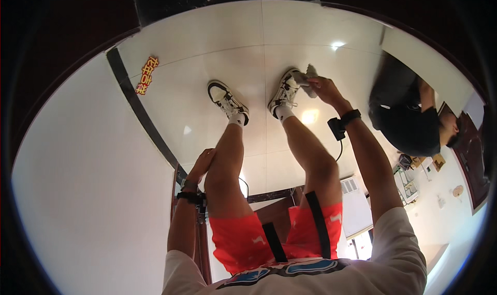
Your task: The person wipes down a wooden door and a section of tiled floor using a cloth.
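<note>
My right hand (326, 91) is closed on a grey cloth (309, 79), which hangs in folds against the outer toe side of the right shoe (283, 92). That shoe is a white and black lace-up sneaker, worn over a white sock (283, 112). The matching left shoe (225, 100) is flat on the floor, with nothing touching it. My left hand (202, 163) rests against the outer side of my left lower leg below the knee, fingers stretched out and holding nothing.
Pale tiles cover the floor (259, 62). A red and gold lettered decoration (147, 76) lies at the left near a dark border strip (140, 108). Another person in dark clothes (406, 108) is at the right. A black device (336, 129) with a cable hangs at my right wrist.
</note>
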The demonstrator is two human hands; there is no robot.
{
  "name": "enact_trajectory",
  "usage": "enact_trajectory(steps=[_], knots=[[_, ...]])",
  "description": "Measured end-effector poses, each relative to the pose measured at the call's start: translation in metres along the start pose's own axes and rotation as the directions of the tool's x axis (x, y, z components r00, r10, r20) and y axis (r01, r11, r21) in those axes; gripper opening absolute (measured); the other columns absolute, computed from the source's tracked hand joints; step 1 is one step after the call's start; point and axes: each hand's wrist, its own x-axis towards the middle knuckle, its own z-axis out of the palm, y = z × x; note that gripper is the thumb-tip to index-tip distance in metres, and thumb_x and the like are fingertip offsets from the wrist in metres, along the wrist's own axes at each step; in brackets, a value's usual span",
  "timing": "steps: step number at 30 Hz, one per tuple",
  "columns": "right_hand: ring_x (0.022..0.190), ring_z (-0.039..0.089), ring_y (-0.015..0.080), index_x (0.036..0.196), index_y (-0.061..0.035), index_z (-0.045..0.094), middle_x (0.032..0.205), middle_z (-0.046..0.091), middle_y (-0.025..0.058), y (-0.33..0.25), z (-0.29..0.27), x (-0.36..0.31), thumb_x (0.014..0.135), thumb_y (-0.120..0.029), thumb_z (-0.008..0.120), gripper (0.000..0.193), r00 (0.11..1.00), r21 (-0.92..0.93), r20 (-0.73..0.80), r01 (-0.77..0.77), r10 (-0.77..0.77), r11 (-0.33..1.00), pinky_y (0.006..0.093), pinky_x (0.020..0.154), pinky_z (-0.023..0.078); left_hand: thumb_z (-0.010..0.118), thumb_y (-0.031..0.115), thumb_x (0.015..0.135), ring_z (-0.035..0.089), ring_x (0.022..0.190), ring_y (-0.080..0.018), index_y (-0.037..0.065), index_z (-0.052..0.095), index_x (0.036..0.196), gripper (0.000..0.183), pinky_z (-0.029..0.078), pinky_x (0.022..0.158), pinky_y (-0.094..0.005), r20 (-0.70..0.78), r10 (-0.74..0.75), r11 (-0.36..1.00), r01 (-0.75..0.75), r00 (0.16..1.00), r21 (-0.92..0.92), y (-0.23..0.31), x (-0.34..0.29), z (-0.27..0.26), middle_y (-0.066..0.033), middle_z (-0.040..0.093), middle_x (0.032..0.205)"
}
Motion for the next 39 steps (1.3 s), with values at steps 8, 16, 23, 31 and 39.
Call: enact_trajectory(steps=[8,16,23,31,39], knots=[[0.122,0.080,0.0430,0.148,-0.0052,0.076,0.135,0.081,0.0255,0.024,0.026,0.208,0.115,-0.022,0.064,0.039,0.991,-0.052,-0.024,0.129,-0.130,0.990,0.0511,0.108,0.063,0.063,0.045,0.122,0.067,0.141,-0.0182,0.005,0.061,0.166,0.059,0.053,0.121,-0.0394,0.219,-0.010,0.999,0.018,0.976,-0.034,0.141,0.070,0.002,-0.0093,0.070,0.158],[0.150,0.064,0.0365,0.160,-0.0144,0.067,0.177,0.055,0.0124,-0.049,-0.010,0.332,0.102,-0.017,0.085,0.061,0.601,-0.454,-0.162,0.659,-0.782,0.600,0.0476,0.121,0.059,0.054,0.055,0.122,0.078,0.133,-0.0315,0.010,0.055,0.169,0.065,0.060,0.114,-0.0489,0.076,0.268,0.962,-0.271,0.960,0.025,0.313,0.255,-0.074,-0.0185,0.074,0.158],[0.163,0.049,0.0247,0.167,-0.0214,0.061,0.191,0.035,0.0012,-0.032,-0.030,0.413,0.096,-0.028,0.091,0.076,0.484,-0.738,0.290,0.663,-0.825,0.129,0.0444,0.136,0.046,0.067,0.019,0.118,0.054,0.163,-0.0348,0.005,0.051,0.173,0.059,0.043,0.137,-0.0525,0.365,0.738,-0.157,-0.382,0.567,0.911,0.466,0.353,-0.035,-0.0170,0.058,0.176],[0.146,0.061,0.0213,0.173,-0.0232,0.056,0.164,0.057,0.0038,-0.062,-0.028,0.432,0.095,-0.026,0.087,0.084,0.463,-0.825,0.290,0.565,-0.838,0.027,0.0375,0.124,0.050,0.071,0.013,0.111,0.035,0.174,-0.0421,0.009,0.033,0.185,0.083,0.038,0.142,-0.0541,0.345,0.808,-0.337,-0.104,0.478,0.936,0.486,0.403,-0.031,-0.0180,0.024,0.194],[0.155,0.057,0.0285,0.154,-0.0168,0.063,0.158,0.063,0.0056,-0.058,-0.028,0.423,0.093,-0.020,0.092,0.067,0.440,-0.697,0.220,0.696,-0.871,0.175,0.0466,0.132,0.045,0.077,0.014,0.107,0.033,0.175,-0.0430,0.007,0.032,0.184,0.089,0.038,0.142,-0.0529,0.343,0.801,-0.313,-0.145,0.491,0.939,0.458,0.398,-0.031,-0.0211,0.018,0.195]])
